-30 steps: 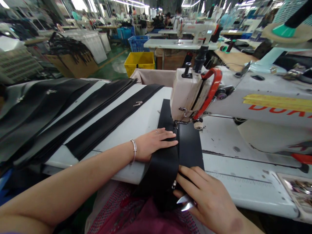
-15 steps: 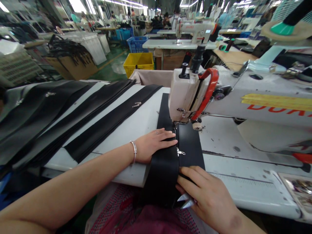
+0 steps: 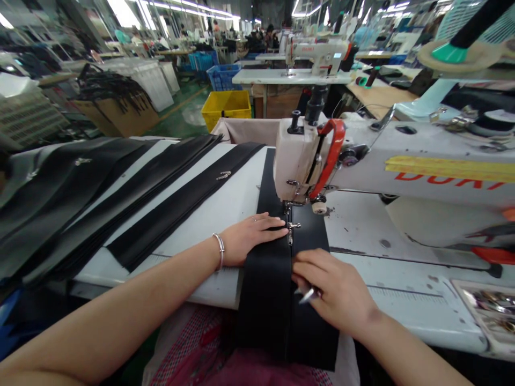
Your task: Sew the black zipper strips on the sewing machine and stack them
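A black leather-like panel point(image 3: 265, 289) with a zipper point(image 3: 290, 252) down its middle lies under the needle of a sewing machine point(image 3: 298, 166) and drapes over the table's front edge. My left hand point(image 3: 257, 233) rests flat on its left half, fingers stretched out, tips beside the zipper just below the presser foot point(image 3: 288, 208). Two silver zipper pulls point(image 3: 294, 225) sit close to those fingertips. My right hand point(image 3: 332, 287) is closed over the right half near the zipper, fingertips at the zipper line. Silver thread snips point(image 3: 308, 296) poke out from under its curled fingers.
Stacks of black strips point(image 3: 189, 198) with metal pulls cover the table's left side. A tray of small metal parts point(image 3: 494, 311) stands at the right edge. Beyond the table are a yellow crate point(image 3: 226, 107), another sewing machine point(image 3: 317, 56) and people farther back.
The zipper pulls have moved up toward the presser foot, and a second pull now shows. My right hand has moved up along the zipper. My left hand stays nearly in place.
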A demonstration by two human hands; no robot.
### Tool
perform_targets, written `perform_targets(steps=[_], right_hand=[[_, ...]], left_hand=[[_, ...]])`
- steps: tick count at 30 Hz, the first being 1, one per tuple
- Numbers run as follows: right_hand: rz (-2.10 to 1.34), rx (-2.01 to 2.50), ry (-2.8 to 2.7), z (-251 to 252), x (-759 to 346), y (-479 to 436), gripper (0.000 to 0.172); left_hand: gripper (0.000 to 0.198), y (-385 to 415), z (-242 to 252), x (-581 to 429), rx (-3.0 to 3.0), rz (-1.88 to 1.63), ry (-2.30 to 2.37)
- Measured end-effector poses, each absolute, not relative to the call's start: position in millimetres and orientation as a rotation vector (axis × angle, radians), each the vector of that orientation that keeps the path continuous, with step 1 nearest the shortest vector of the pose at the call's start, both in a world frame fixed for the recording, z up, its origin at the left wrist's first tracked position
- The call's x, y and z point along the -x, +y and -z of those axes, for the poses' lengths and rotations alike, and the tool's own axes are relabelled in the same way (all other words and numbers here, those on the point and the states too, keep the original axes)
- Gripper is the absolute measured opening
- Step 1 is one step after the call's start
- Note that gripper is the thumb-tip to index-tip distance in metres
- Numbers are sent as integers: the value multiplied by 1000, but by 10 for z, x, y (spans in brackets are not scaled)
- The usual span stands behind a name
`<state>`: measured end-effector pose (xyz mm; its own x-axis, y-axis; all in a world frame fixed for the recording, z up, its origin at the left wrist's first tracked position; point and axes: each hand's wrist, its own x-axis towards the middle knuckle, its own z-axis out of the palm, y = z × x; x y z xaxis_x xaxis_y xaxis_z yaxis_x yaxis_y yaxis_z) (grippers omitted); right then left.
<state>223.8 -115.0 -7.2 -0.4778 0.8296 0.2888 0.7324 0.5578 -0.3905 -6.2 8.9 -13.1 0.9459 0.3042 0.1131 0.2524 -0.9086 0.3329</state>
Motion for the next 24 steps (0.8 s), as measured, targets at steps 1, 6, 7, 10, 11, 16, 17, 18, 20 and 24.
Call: perform_targets(steps=[1, 6, 7, 10, 11, 16, 17, 18, 20, 24], right_hand=[[-282, 1314, -2352, 51, -2253, -1054, 19], [-342, 1468, -2268, 47, -2308, -711, 18], [-338, 1494, -2223, 67, -2316, -675, 14], [-276, 1520, -2195, 133, -2332, -606, 7], [-261, 1515, -2222, 149, -2331, -593, 5], [-164, 1642, -2239, 159, -2257, -616, 9], [-132, 1697, -2212, 152, -2235, -624, 7], [-103, 1752, -2180, 144, -2217, -626, 8], [-62, 1844, -2122, 133, -2194, -594, 13], [-24, 1979, -2029, 160, -2205, -341, 26]], left_hand=[[66, 94, 131, 70, -2757, -259, 405], [59, 64, 126, 116, -2671, -375, 380], [58, 46, 126, 119, -2685, -378, 363], [60, -21, 118, 102, -2766, -319, 279], [63, -41, 110, 90, -2791, -282, 261], [70, -99, 57, 34, -2854, -129, 310], [70, -104, 51, 30, -2856, -128, 321], [69, -107, 47, 28, -2856, -135, 330], [69, -111, 42, 28, -2853, -143, 337], [64, -113, 27, 25, -2839, -147, 330]])
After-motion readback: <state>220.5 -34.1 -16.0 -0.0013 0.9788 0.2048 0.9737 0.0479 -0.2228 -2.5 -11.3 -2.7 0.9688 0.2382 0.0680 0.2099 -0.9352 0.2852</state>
